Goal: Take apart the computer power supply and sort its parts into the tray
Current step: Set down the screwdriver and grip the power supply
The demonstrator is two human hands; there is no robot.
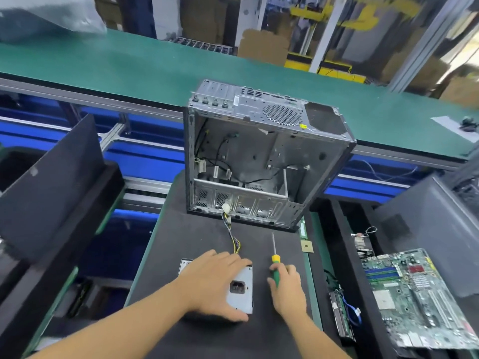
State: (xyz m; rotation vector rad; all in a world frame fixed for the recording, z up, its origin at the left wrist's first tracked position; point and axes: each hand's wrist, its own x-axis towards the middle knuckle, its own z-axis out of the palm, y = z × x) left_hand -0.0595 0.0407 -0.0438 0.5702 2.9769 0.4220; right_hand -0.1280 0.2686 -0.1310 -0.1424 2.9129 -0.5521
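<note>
Power supply [241, 291] socket-face up, cables [234, 242] toward case [285, 141]; right hand [287, 291] grips screwdriver [274, 260].

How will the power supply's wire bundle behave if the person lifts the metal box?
Probably floppy: the wire bundle lies in loose bends on the mat. It may snag, since its white connector sits by the computer case. The power supply itself looks like rigid sheet metal, likely heavy.
</note>
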